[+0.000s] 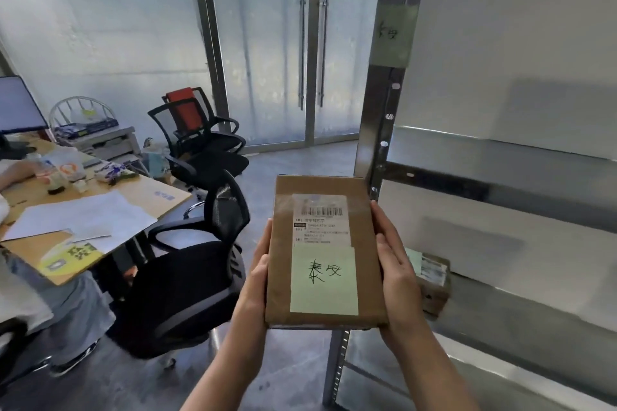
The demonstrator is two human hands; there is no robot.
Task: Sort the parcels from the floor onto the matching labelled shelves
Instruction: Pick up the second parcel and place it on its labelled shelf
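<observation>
I hold a flat brown cardboard parcel (283, 277) in front of me, face up. It carries a white shipping label with a barcode and a pale green note with handwritten characters. My left hand (255, 280) grips its left edge and my right hand (395, 270) grips its right edge, thumbs on top. To the right stands a metal shelf rack (384, 130) with a green handwritten label (392, 33) taped high on its post. Another brown parcel (432, 284) with a green note lies on a lower shelf behind my right hand.
A black mesh office chair (187, 270) stands just left of the parcel, with two more chairs (200, 140) further back. A cluttered desk (83, 210) with a seated person fills the left side. Glass doors (310, 50) are straight ahead across grey floor.
</observation>
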